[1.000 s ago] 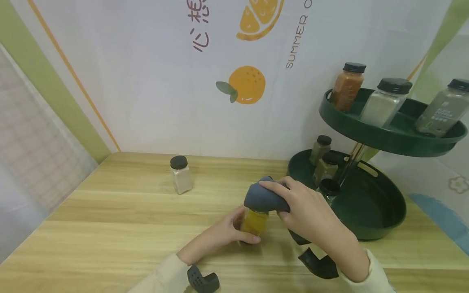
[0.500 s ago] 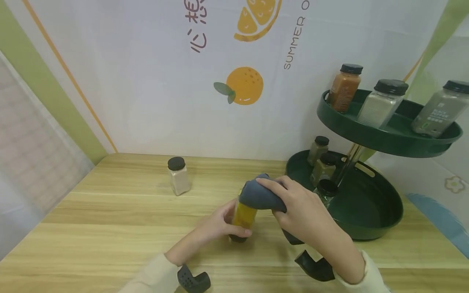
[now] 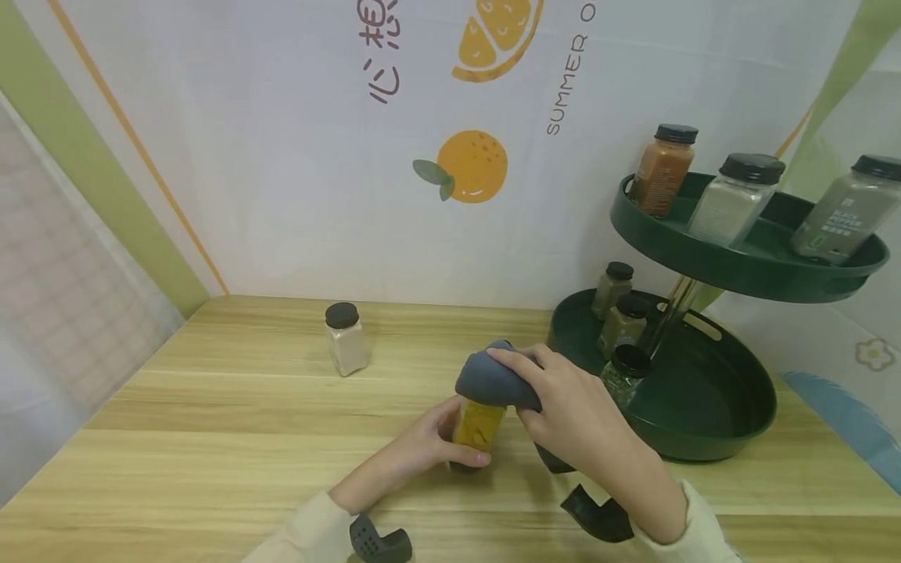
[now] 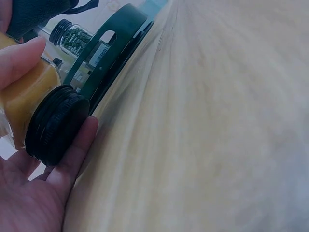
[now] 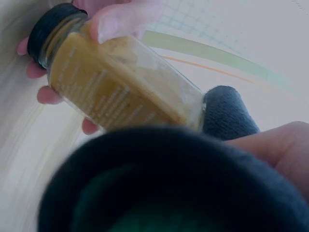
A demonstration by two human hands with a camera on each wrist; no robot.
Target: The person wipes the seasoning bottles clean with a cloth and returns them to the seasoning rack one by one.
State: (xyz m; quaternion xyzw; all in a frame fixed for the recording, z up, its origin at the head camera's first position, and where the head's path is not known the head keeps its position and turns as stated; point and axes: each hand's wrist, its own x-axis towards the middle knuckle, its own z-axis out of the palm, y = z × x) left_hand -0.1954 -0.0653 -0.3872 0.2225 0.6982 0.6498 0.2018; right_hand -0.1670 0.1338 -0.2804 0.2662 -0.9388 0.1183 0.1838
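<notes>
A spice jar point(image 3: 479, 426) of yellow-brown powder is held upside down just over the table by my left hand point(image 3: 427, 446). Its thumb lies on one side of the glass, while the other fingers curl round behind. The jar's black lid point(image 4: 58, 125) points downward in the left wrist view. My right hand point(image 3: 573, 403) grips a folded blue-grey cloth point(image 3: 493, 381) and presses it over the jar's upturned base. In the right wrist view, part of the cloth point(image 5: 229, 113) touches the glass base; printed lettering shows on the jar point(image 5: 106, 82).
On the right stands a green two-tier rack, its upper tray point(image 3: 746, 266) bearing 3 larger jars and its lower tray point(image 3: 704, 446) 3 smaller ones. A jar of pale powder point(image 3: 348, 348) stands at the back left of the wooden table point(image 3: 211, 438). A printed curtain hangs behind.
Both hands, with the jar and cloth, have shifted slightly left overall. The jar rose and tilted half a second ago, then came back lower. The cloth stays over its base.
</notes>
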